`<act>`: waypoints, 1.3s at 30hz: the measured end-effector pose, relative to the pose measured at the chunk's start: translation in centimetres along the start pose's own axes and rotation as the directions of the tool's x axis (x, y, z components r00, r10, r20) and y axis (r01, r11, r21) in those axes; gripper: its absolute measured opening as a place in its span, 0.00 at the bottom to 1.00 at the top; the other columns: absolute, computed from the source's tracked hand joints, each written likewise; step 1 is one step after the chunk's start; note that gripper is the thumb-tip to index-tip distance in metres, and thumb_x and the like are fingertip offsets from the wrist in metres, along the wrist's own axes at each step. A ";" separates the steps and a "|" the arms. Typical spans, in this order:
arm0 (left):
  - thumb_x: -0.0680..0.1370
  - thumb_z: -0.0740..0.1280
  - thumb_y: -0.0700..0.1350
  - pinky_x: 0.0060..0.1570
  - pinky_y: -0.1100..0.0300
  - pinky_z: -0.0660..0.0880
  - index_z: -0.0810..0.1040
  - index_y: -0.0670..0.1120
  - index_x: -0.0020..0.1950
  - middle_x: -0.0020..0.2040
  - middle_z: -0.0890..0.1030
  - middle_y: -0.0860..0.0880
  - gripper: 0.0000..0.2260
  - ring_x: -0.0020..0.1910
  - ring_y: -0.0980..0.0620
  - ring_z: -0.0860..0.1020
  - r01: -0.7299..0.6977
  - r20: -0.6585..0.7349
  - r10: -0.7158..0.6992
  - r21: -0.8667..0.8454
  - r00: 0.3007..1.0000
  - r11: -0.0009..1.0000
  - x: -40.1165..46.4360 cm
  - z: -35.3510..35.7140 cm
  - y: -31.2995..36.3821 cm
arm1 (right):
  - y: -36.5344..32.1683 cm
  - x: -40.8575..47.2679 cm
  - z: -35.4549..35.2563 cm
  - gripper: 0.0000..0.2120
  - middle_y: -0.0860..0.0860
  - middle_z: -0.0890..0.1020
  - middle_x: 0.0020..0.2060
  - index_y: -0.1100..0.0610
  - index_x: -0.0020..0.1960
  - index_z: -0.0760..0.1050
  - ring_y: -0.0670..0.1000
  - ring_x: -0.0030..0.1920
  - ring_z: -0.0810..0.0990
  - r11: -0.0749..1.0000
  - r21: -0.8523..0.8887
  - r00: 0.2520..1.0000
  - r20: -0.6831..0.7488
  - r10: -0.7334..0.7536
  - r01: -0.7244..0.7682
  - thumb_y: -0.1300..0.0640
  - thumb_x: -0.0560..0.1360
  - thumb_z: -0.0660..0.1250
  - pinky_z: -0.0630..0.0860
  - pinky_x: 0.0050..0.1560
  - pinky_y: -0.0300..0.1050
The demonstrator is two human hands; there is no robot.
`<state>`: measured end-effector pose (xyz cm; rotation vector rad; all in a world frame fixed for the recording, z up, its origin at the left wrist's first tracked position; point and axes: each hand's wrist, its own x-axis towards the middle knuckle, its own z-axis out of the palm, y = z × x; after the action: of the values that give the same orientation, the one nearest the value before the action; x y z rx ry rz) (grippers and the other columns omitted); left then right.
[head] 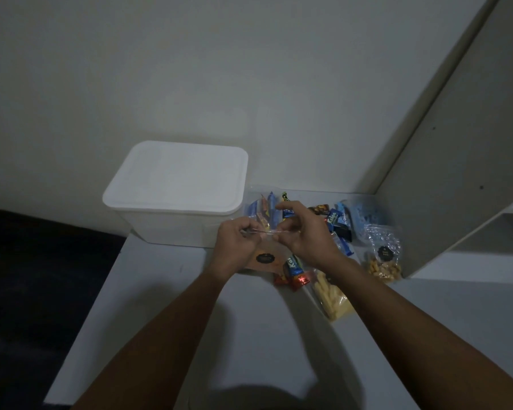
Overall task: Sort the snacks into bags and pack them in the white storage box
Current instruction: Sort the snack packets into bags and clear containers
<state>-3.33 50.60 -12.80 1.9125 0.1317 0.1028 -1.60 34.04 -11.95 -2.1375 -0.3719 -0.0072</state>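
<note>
Where both hands meet just in front of the box, a clear zip bag [267, 250] is held up by its top edge: the left hand [238, 241] pinches the strip at one end with curled fingers, the right hand [304, 233] pinches it at the other end, thumb and forefinger closed on the plastic. Contents of this bag: orange-tinted snacks behind a round black label; detail too dim to tell.

White storage box [175, 199]: lid on, standing on the white surface [166, 306] at its far left corner, against the wall, just beside the left hand.

Second clear bag [264, 207]: behind the hands, next to the box, holding blue wrapped bars on end.

Loose wrapped snacks [293, 272]: red and blue wrappers, lying directly below the right hand.

Bag of pale yellow sticks [330, 297]: flat on the surface, under the right forearm.

Further blue wrapped snacks [338, 224]: a loose heap to the right of the right hand.

Bag of golden nuggets [384, 258]: clear, black round label, near the white shelf unit [456, 143] at right.
</note>
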 end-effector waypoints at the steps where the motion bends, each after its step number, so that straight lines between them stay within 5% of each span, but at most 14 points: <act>1: 0.71 0.70 0.32 0.41 0.61 0.75 0.83 0.39 0.41 0.37 0.82 0.45 0.04 0.35 0.55 0.77 -0.002 0.006 0.002 0.001 1.000 1.000 0.0 0.0 0.0 | -0.1 0.0 0.0 0.26 0.47 0.84 0.39 0.46 0.62 0.71 0.41 0.42 0.82 1.000 0.004 1.000 -0.009 -0.005 0.005 0.62 0.69 0.75 0.80 0.45 0.38; 7: 0.71 0.70 0.33 0.42 0.55 0.79 0.82 0.39 0.41 0.39 0.83 0.44 0.03 0.39 0.51 0.80 0.047 -0.005 -0.047 -0.045 0.999 0.998 -0.1 -0.5 0.2 | -0.4 -0.1 -0.4 0.22 0.50 0.84 0.36 0.44 0.55 0.71 0.42 0.38 0.83 0.999 0.049 0.999 -0.048 0.009 -0.006 0.64 0.70 0.74 0.79 0.40 0.33; 12: 0.71 0.71 0.34 0.39 0.62 0.78 0.83 0.44 0.39 0.36 0.82 0.49 0.06 0.36 0.55 0.79 0.040 -0.017 -0.040 -0.002 0.999 0.999 -0.2 -0.3 0.7 | -0.6 -0.2 0.2 0.26 0.48 0.84 0.38 0.48 0.61 0.69 0.42 0.41 0.83 0.998 0.058 0.999 -0.040 0.034 -0.031 0.61 0.69 0.76 0.81 0.45 0.41; 18: 0.71 0.72 0.36 0.33 0.64 0.75 0.83 0.43 0.38 0.33 0.82 0.49 0.04 0.30 0.56 0.77 0.059 0.022 -0.059 -0.028 0.998 0.998 -0.4 -0.2 0.6 | -0.2 -0.2 0.2 0.21 0.49 0.84 0.35 0.48 0.54 0.69 0.44 0.38 0.83 1.000 0.027 0.997 -0.080 0.007 -0.005 0.61 0.69 0.76 0.82 0.42 0.45; 24: 0.71 0.72 0.35 0.42 0.58 0.78 0.83 0.40 0.41 0.38 0.83 0.47 0.02 0.38 0.53 0.80 0.054 -0.062 -0.057 -0.048 0.996 0.997 0.0 -0.6 0.7 | 0.3 0.1 -0.3 0.14 0.46 0.82 0.39 0.55 0.51 0.77 0.41 0.40 0.81 1.000 0.016 0.996 -0.084 0.014 -0.012 0.62 0.67 0.77 0.80 0.43 0.38; 30: 0.71 0.72 0.33 0.39 0.67 0.77 0.82 0.41 0.42 0.40 0.82 0.48 0.04 0.35 0.61 0.77 0.015 -0.040 -0.018 -0.060 0.999 0.998 0.4 -1.6 0.6 | 1.6 0.6 -0.9 0.03 0.50 0.82 0.35 0.58 0.43 0.83 0.50 0.38 0.81 0.994 -0.066 0.991 -0.110 0.078 -0.085 0.60 0.70 0.75 0.81 0.41 0.52; 39: 0.72 0.71 0.35 0.34 0.71 0.76 0.82 0.41 0.41 0.39 0.81 0.49 0.02 0.36 0.59 0.77 0.067 -0.070 -0.070 -0.041 0.995 0.997 0.6 -1.4 0.8 | 0.8 0.6 -1.6 0.05 0.47 0.81 0.31 0.58 0.38 0.83 0.46 0.32 0.80 0.980 0.025 0.974 -0.111 0.199 -0.197 0.59 0.65 0.78 0.78 0.34 0.40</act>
<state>-2.90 51.77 -11.60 1.8647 0.2412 0.1263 -0.55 32.46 -11.64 -2.1410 -0.0913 -0.0115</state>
